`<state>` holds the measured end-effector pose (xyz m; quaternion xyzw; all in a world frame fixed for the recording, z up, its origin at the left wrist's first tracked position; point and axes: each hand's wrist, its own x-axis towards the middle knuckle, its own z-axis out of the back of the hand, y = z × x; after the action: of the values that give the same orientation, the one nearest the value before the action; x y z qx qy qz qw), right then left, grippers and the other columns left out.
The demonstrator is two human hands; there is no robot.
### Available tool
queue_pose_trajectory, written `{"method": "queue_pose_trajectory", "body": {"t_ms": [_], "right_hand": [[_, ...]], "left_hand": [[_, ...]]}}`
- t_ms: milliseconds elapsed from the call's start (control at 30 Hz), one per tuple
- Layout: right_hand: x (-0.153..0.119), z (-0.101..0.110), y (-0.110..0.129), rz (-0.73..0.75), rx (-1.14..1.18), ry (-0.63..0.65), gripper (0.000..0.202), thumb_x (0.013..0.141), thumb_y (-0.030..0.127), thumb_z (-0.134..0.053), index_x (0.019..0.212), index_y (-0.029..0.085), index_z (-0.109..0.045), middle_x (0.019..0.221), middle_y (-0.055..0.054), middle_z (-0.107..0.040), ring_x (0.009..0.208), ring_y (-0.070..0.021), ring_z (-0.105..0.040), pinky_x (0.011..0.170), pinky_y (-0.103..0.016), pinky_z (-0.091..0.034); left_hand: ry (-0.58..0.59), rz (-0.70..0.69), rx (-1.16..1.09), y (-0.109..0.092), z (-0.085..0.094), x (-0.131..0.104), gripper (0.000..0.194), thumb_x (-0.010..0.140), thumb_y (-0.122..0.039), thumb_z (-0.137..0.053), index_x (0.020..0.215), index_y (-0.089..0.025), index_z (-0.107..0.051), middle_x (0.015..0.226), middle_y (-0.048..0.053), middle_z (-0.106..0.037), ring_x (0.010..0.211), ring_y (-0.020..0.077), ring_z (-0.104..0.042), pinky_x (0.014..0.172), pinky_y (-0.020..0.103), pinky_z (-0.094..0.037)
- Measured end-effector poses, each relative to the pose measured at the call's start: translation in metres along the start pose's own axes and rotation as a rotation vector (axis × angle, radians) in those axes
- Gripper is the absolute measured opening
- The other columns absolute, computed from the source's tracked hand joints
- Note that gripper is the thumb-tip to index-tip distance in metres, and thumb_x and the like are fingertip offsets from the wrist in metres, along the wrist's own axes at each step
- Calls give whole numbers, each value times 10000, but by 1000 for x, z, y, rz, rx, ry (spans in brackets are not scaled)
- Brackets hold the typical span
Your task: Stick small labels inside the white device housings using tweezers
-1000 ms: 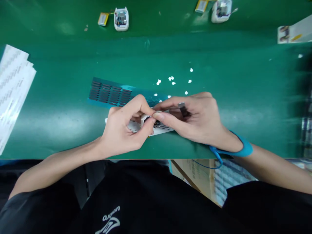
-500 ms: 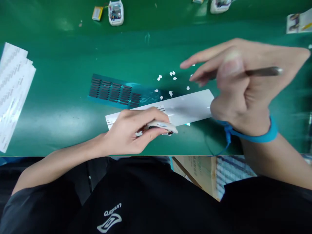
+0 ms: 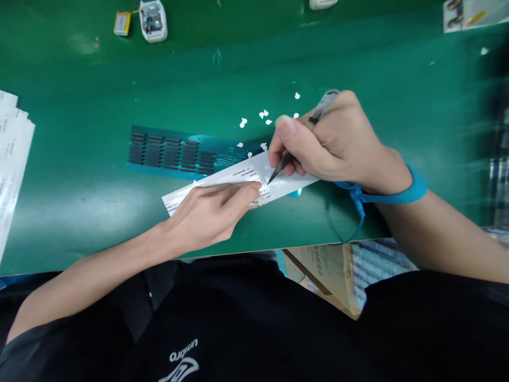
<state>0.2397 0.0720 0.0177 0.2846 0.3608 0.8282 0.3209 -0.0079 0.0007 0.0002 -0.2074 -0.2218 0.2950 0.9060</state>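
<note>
Right hand (image 3: 340, 140) is gripping a dark pointed tool (image 3: 283, 163). Left hand (image 3: 212, 213), hold unclear, is part-covering a long white strip (image 3: 287, 185) slanting rightward.

Wide bare lane from my left hand (image 3: 218, 212) over to the paper stack (image 3: 14, 143) — but straight ahead, blue film (image 3: 233, 150) is in the way. White tabs (image 3: 264, 113) crowd my right hand (image 3: 342, 138), wrist cord (image 3: 361, 211) dangling nearside.

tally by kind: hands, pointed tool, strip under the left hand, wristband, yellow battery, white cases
left hand and right hand: 2
pointed tool: 1
white strip: 1
blue wristband: 1
yellow battery: 1
white cases: 2, one cut off
total: 8
</note>
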Motion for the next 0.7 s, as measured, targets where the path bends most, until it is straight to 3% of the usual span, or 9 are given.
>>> {"method": "queue_pose_trajectory", "body": {"t_ms": [267, 500, 700], "right_hand": [[3, -1, -2, -72, -11, 0, 773, 1158, 659, -354, 514, 296, -580, 492, 19, -678, 445, -111, -616, 611, -315, -582], [3, -2, -1, -61, 16, -29, 677, 1176, 575, -406, 617, 286, -657, 501, 34, -676, 428, -103, -602, 604, -297, -578], [4, -1, -9, -202, 150, 56, 712, 1132, 706, -422, 661, 258, -713, 470, 32, -621, 430, -99, -586, 531, -269, -533]], "left_hand": [[-50, -2, -21, -1, -4, 0, 168, 1109, -132, -491, 1155, -180, -646, 1155, 77, -866, 953, 221, -870, 795, 302, -724], [-69, -14, -1, -1, -5, 0, 180, 1117, -135, -472, 1130, -176, -646, 1091, 64, -870, 883, 202, -866, 773, 292, -722], [-75, -23, 21, -1, -4, 1, 190, 1141, -149, -453, 1143, -152, -643, 946, 54, -854, 784, 195, -847, 720, 284, -705]]}}
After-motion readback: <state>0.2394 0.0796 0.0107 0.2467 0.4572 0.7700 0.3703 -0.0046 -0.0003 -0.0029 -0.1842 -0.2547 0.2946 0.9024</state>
